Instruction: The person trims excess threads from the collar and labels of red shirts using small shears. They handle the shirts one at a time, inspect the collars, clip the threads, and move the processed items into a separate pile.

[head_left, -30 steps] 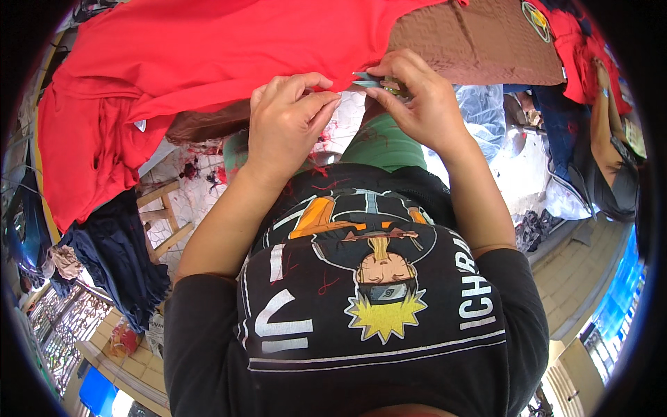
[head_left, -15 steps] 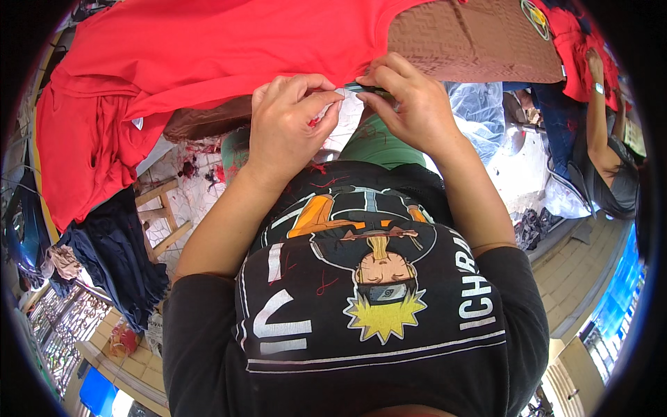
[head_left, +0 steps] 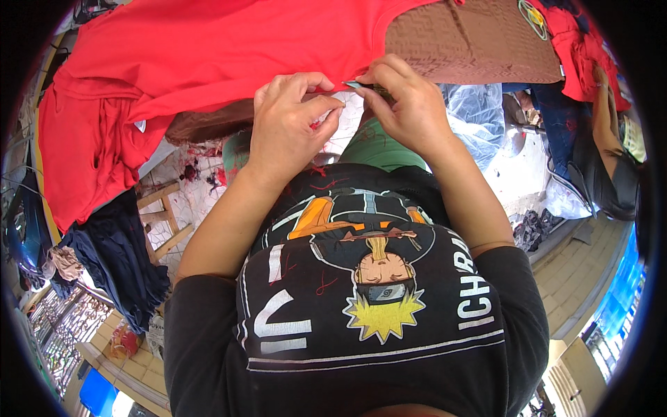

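A large red garment [head_left: 194, 62] lies spread over a brown table [head_left: 472, 42] in front of me. My left hand [head_left: 288, 125] pinches the garment's near hem between thumb and fingers. My right hand [head_left: 406, 104] sits right beside it, closed around a small dark metal tool [head_left: 363, 86] whose tip meets the same hem. I cannot make out what kind of tool it is. Loose red threads cling to my black printed shirt [head_left: 361, 292].
Dark blue cloth [head_left: 114, 257] hangs over a wooden stool [head_left: 163, 215] at my left. Clear plastic bags [head_left: 472, 111] lie at the right under the table. More red clothing [head_left: 580, 48] is piled far right, beside another person's arm [head_left: 608, 125].
Both hands stayed at the hem. My left fingers have closed tighter on the red cloth, and the white patch seen between the hands earlier is now covered.
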`<state>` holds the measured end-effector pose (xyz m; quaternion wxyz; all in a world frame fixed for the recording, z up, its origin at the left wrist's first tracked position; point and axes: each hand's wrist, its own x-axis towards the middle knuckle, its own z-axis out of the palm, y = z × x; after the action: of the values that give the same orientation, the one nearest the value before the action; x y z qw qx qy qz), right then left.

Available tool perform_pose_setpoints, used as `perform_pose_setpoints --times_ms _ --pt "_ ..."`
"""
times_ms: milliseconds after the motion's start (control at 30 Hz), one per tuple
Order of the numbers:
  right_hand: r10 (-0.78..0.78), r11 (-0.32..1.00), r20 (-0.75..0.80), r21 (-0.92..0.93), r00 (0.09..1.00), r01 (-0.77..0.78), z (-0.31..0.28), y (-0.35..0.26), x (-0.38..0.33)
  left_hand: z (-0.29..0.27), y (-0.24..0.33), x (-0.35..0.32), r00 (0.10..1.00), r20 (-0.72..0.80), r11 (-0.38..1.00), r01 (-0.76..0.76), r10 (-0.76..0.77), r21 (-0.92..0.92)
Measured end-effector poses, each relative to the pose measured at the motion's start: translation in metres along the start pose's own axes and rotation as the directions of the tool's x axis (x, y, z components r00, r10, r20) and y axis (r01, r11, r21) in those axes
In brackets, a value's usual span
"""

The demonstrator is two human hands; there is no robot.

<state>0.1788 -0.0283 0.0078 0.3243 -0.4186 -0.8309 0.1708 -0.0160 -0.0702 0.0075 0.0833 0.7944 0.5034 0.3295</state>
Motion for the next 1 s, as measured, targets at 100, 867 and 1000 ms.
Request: perform_pose_setpoints --times_ms 100,867,1000 --pt "0.023 0.991 -0.069 0.135 0.997 -0.014 -0.01 0.0 0.009 -0.007 -0.002 0.014 0.962 0.15 0.878 0.27 -0.228 -0.395" --pt "-0.133 0.983 -0.024 0.124 0.991 0.135 -0.006 0.004 0.039 -0.016 -0.055 0.044 0.766 0.638 -0.315 0.588 -0.079 -0.745" --pt "-0.161 0.984 0.007 -0.073 0.987 0.162 -0.047 0.011 0.041 -0.083 -0.016 0.063 0.866 0.487 0.801 0.208 0.117 -0.562"
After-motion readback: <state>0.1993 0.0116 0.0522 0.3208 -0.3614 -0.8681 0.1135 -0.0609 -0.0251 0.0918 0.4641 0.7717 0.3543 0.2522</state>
